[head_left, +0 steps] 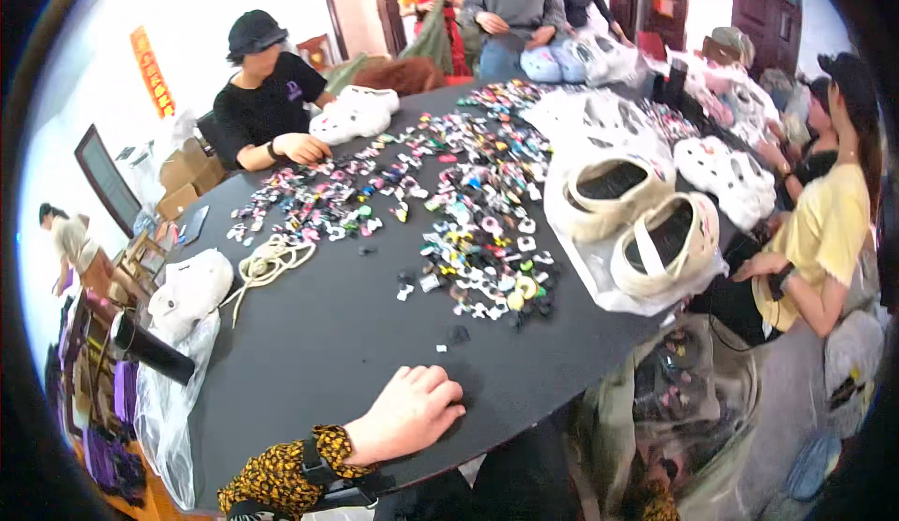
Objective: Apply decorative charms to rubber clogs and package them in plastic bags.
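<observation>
My left hand (410,415) rests on the near edge of the dark table (328,334), fingers loosely bent and slightly apart, with nothing visible in them. A yellow-and-black patterned sleeve covers that wrist, with a dark strap round it. Below the table edge at lower right, a matching right sleeve (661,504) reaches toward a large clear plastic bag (740,427); my right hand there is too dim to make out. Small colourful shoe charms (487,231) lie heaped across the table, a few loose ones near my left hand.
Cream clogs (665,249) sit on plastic at the right, white clogs (723,182) beyond. At the left are a white clog (192,292), beige cord (273,264) and a black cylinder (152,351). A person in black (272,100) sits opposite; one in yellow (824,212) sits at right.
</observation>
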